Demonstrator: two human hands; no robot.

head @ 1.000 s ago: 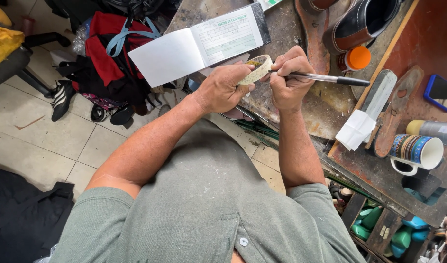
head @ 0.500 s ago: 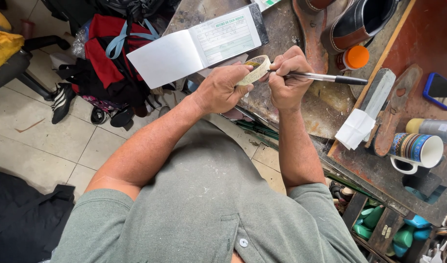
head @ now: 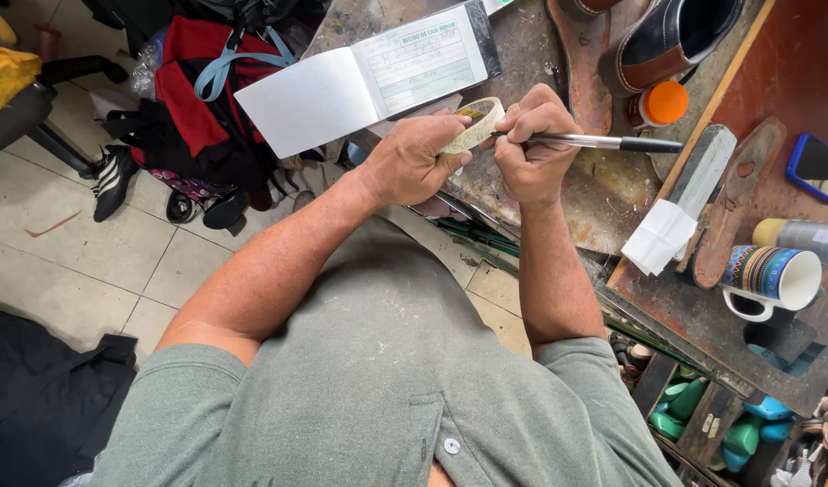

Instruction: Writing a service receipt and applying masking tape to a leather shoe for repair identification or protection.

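I hold a roll of masking tape [head: 475, 124] up in front of me, above the tabletop [head: 540, 207], and I am working at its rim with a pen. My left hand [head: 416, 162] is closed around the roll, thumb and fingers pinching it from the side so the flat band faces my other hand. My right hand [head: 533, 144] is curled into a loose fist around a silver and black pen [head: 594, 142], whose long barrel sticks out to the right. The end at the tape is hidden behind my knuckles, so I cannot tell whether it touches the roll.

The step in hand looks to me like marking the tape, or picking at its loose end; the pictures do not settle which. Either way, the next move calls for a steady left grip, so the roll does not turn, and small, light strokes from the right.

The tape sits between my two hands, touching the left and just beside the right. Behind it an open receipt booklet [head: 360, 81] lies on the tabletop, one blank white page and one printed. To the right are a black and brown shoe [head: 666, 41], a small bottle with an orange cap [head: 657, 104], a folded white paper [head: 662, 236] and a patterned mug [head: 774, 275].
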